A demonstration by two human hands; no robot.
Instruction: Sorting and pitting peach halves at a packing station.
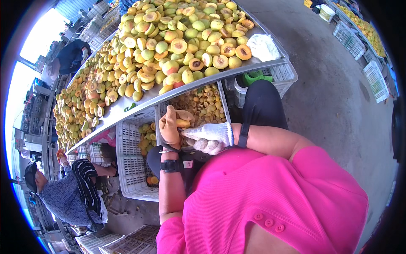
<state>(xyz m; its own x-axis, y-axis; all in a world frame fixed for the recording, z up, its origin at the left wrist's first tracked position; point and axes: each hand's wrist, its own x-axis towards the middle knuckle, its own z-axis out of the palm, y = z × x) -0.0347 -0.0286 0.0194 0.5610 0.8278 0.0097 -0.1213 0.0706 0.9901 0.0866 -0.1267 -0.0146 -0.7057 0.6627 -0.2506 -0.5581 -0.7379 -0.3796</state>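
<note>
My left hand (171,127), in a tan glove, holds a piece of yellow peach (183,123) above a crate of scraps. My right hand (211,136), in a white knit glove with grey-coated fingers, is curled with its fingertips against that peach. A small dark tip (180,130) shows at those fingertips, apparently a small tool mostly hidden by the glove. Below both hands, the crate holds peach pits and scraps (203,106). Just beyond, a heap of halved yellow peaches (177,47) covers the metal table.
The metal table's raised edge (190,85) runs above my hands. A white plastic crate (134,165) with peaches stands left. A plastic bag (263,47) lies on the table corner. Another person (69,197) sits at left; a second person (71,57) bends across the table. Crates (349,39) stand far right.
</note>
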